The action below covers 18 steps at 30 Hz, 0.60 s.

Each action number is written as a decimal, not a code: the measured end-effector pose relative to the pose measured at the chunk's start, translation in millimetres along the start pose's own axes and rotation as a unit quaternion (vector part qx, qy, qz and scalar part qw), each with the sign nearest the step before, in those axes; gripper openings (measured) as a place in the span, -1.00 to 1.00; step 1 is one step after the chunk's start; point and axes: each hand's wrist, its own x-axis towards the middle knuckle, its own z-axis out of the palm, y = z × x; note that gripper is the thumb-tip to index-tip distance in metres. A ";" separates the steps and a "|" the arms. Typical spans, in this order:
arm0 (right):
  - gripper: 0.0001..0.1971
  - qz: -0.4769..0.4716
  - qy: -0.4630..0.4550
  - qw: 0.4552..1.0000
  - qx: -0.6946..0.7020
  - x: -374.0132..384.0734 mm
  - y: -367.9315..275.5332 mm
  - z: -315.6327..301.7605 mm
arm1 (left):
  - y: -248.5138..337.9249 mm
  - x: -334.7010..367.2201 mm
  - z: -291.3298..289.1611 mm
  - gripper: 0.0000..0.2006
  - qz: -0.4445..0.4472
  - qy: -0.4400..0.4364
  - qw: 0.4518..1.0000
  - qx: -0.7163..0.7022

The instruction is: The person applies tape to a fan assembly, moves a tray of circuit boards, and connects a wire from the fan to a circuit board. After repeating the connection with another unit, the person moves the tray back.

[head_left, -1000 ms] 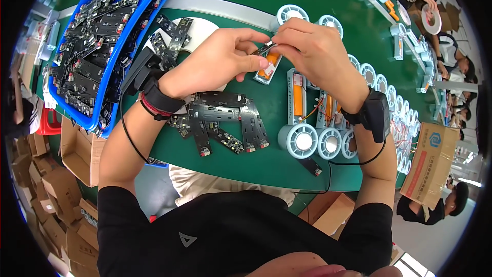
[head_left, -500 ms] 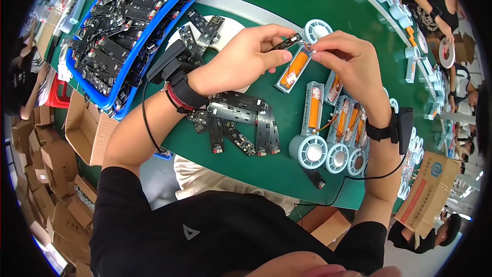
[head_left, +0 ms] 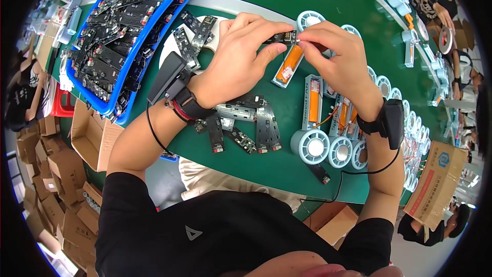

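Board (head_left: 286, 37) now leveller, apparently between fingertips (head_left: 277, 48)

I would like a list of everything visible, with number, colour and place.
Table: one, green, centre
Trays: two, blue, upper left
Disc: one, white, beside trays
Circuit boards: many, black, trays, disc, table
Housings: many, light blue, mainly right
Cells: several, orange, inside housings
Boxes: many, brown, left and right
Plastic piece: one, red, left
Other people: several, mostly dark clothes, edges
Wrist devices: two, black, both wrists
Left hand: one, bare, holding one black board
Right hand: one, bare, at that board's end
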 end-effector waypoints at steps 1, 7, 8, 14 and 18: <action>-0.85 0.001 0.008 1.000 -0.005 -0.4 -0.2 1.4 | 1.2 0.3 0.2 -0.62 0.014 0.012 0.999 0.029; -0.87 -0.029 0.038 0.998 -0.040 -0.6 -3.6 6.2 | -1.0 -1.2 8.6 -0.69 -0.030 0.032 0.995 -0.087; -0.87 -0.030 0.039 0.998 -0.040 -1.0 -3.8 6.6 | -0.1 -0.7 8.9 -0.69 -0.032 0.035 0.994 -0.103; -0.88 -0.054 0.064 0.994 -0.065 -2.2 -5.0 9.6 | 1.8 0.2 5.4 -0.67 -0.039 0.032 0.991 -0.120; -0.87 -0.063 0.071 0.992 -0.081 -2.5 -5.1 9.4 | 3.5 0.4 5.3 -0.67 -0.051 0.026 0.990 -0.125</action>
